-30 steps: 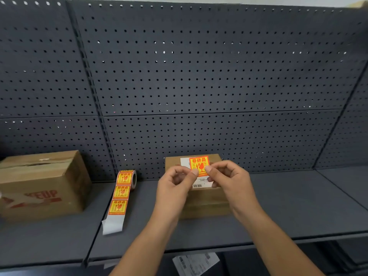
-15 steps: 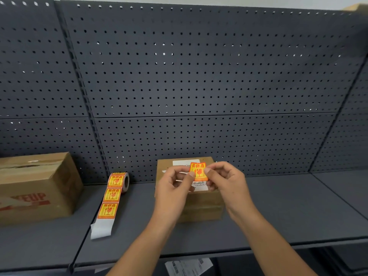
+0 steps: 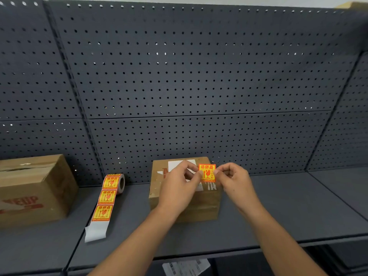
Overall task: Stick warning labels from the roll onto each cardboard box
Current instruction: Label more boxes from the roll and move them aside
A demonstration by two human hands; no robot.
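Note:
A small cardboard box stands mid-shelf with a white shipping label on its top. Over the box's top right I hold an orange-and-yellow warning label. My left hand pinches the sticker's left edge and my right hand pinches its right edge. Whether the label touches the box I cannot tell. The label roll stands to the left, with a strip of three labels and bare white backing trailing toward the shelf's front edge. A larger cardboard box sits at the far left.
Grey metal shelf backed by a dark pegboard wall. A printed paper sheet lies below the shelf's front edge. Another shelf section adjoins on the right.
The camera view has shifted a little. Both hands, still pinching the label, moved it toward the right part of the small box's top.

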